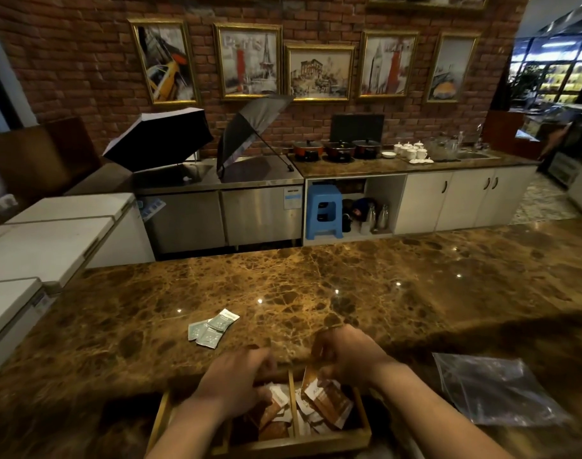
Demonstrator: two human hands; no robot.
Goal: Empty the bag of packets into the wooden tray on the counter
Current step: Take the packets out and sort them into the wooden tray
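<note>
Both hands dig in the divided wooden tray: left hand curled among brown-and-white paper packets, right hand gripping 1 brown packet; the empty clear plastic bag lies at 3 o'clock on the brown marble desk.

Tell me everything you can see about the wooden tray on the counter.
The wooden tray is a shallow rectangular box of light wood, lying flat at the near edge of the marble counter. A thin wooden divider splits it into a left and a right compartment. Both hold loose brown and white packets. The left hand reaches into the left compartment; the right hand is over the right one, among the packets.
</note>
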